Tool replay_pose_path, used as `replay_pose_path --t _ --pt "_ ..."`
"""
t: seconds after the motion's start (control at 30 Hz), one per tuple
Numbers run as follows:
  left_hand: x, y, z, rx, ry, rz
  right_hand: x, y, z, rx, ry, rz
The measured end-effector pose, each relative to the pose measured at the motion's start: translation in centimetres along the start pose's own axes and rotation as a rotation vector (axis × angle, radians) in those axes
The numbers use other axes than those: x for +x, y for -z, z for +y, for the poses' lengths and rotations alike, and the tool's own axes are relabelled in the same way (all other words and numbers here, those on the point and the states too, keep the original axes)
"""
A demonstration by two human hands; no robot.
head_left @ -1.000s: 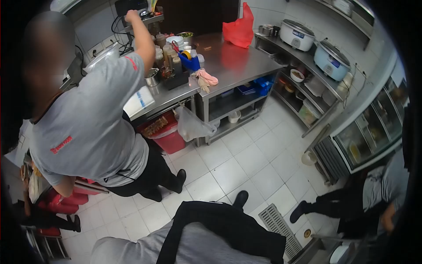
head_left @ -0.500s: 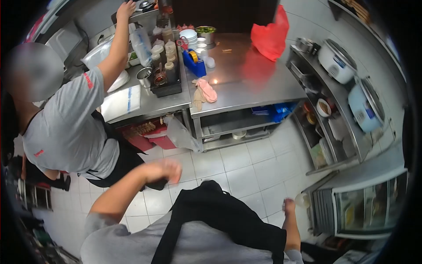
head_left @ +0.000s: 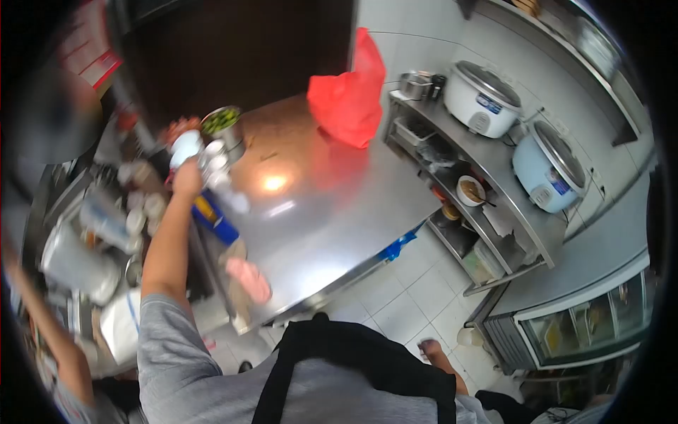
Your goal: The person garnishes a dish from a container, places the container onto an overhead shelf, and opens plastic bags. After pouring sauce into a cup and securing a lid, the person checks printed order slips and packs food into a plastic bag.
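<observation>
My left hand [head_left: 187,178] reaches over the back left of the steel table, at the upper end of a blue tape dispenser [head_left: 217,220] with yellow tape. A bit of red scissors handle [head_left: 169,178] shows beside the hand. Its fingers are blurred and turned away, so their grip cannot be made out. Stacked pale bowls [head_left: 187,143] and small white cups [head_left: 216,161] stand just beyond it. My right hand [head_left: 432,349] hangs low at my side, fingers curled in. Whatever it may hold is hidden.
A pink cloth [head_left: 248,280] lies at the steel table's [head_left: 318,233] front left corner. Behind are a pot of green limes [head_left: 223,124] and a red bag [head_left: 349,106]. Rice cookers [head_left: 482,99] stand on the right shelf. A co-worker's arm [head_left: 53,332] shows at left.
My left arm has stretched forward from my side to the tape dispenser. The view has turned and come closer to the table. The co-worker now appears lower at the left edge.
</observation>
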State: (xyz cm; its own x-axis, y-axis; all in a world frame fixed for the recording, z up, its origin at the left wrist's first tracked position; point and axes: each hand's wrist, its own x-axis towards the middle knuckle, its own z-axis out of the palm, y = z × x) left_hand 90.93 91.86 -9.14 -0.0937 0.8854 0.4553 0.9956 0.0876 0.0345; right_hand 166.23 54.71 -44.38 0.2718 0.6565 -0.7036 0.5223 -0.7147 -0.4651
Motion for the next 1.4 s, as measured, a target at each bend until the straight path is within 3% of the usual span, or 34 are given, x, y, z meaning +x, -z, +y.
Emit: replay_pose_path --t 0.07,0.13,0.17,0.23,0.27,0.37,0.47,0.53,0.57,0.6,0.63,0.67,0.77,0.93,1.0,1.07,1.17,1.4 --pt "3.9 -4.4 -4.9 0.001 0.012 0.056 -0.5 0.3 3.7 -0.191 -0.094 -0.041" --pt "6.1 -5.9 -6.3 0.010 0.145 -0.122 1.4 -1.7 11.6 -0.604 0.215 -0.051" --pt "6.9 -6.0 -6.0 0.058 0.168 -0.197 4.9 -4.8 19.4 -0.913 0.524 0.098" --pt "7.9 -8.6 -7.9 0.071 0.104 -0.216 -0.9 -4.0 12.2 -0.405 0.032 -0.078" --pt "7.8 -7.5 -6.4 0.086 0.161 -0.214 -2.0 -3.9 9.9 -0.289 -0.071 -0.088" --pt "7.5 -6.3 -4.5 0.125 0.174 -0.083 -2.1 -2.7 4.4 -0.167 -0.113 -0.105" --pt "8.3 -3.2 -3.4 0.005 0.318 -0.152 0.4 0.5 -0.7 -0.097 -0.089 -0.094" --pt "9.3 -4.5 -6.2 -0.074 0.314 -0.100 3.3 4.5 -4.7 -0.018 -0.060 -0.050" --pt "9.9 -5.1 -7.8 -0.115 0.311 -0.073 5.3 7.0 -6.6 0.119 -0.051 -0.023" --pt "10.4 -5.0 -8.9 -0.157 0.327 -0.016 11.2 10.1 -5.0 0.640 -0.084 -0.225" --pt "10.6 -4.7 -9.5 -0.199 0.345 0.040 10.2 12.6 -10.9 0.516 -0.088 0.131" --pt "10.5 -4.0 -8.9 -0.285 0.329 0.121 11.5 15.6 -14.5 0.542 -0.038 0.202" --pt "9.6 -0.9 -3.8 -0.269 0.319 0.302 16.9 22.6 -21.6 0.543 0.164 0.396" --pt "6.2 3.3 11.2 -0.195 0.176 0.259 24.7 29.0 -31.5 0.415 0.485 0.473" --pt "3.5 0.3 14.2 -0.186 0.160 0.210 27.7 29.5 -34.2 0.367 0.596 0.463" --pt "1.6 -0.3 21.7 -0.165 0.210 0.074 29.3 29.5 -36.8 0.384 0.672 0.368" --pt "-2.3 -5.3 27.2 -0.049 0.087 0.014 29.8 28.3 -39.8 0.395 0.760 0.279" --pt "-6.1 -9.7 37.4 0.000 -0.056 -0.037 24.3 24.7 -44.4 0.104 1.082 0.263"
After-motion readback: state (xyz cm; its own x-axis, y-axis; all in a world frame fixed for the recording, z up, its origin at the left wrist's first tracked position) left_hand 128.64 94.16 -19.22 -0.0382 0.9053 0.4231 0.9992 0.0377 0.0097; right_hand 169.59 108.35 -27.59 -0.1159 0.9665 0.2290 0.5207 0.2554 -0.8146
